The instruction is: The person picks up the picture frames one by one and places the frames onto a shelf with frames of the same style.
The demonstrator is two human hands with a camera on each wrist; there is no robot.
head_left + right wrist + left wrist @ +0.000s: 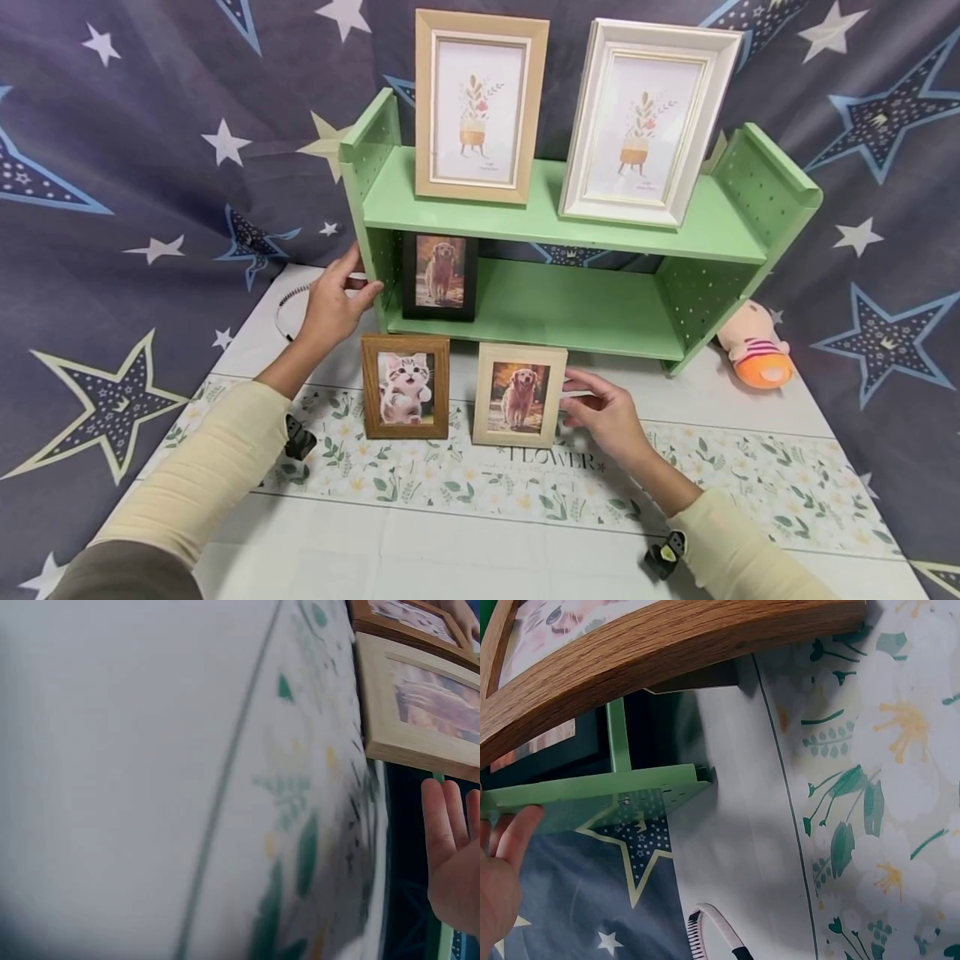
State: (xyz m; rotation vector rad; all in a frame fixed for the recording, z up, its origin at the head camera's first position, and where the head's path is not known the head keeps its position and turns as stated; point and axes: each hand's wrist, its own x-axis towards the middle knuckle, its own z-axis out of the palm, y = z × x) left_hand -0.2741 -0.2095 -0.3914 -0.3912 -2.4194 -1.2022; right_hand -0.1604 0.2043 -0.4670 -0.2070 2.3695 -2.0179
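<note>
My left hand is at the left side panel of a green two-tier shelf, its fingers against the panel's outer face and front edge. In the left wrist view the fingers look fairly straight. My right hand is beside the right edge of a pale wood photo frame with a dog picture. Its fingers are extended, close to the frame without curling round it. Left of that frame stands a brown wood photo frame with a kitten picture. A black photo frame with a dog picture stands inside the shelf, lower tier, left end.
On the upper tier stand a tan picture frame and a white picture frame. A plush toy lies right of the shelf; a thin curved band lies left. A floral strip crosses the white table. Star-patterned cloth hangs behind.
</note>
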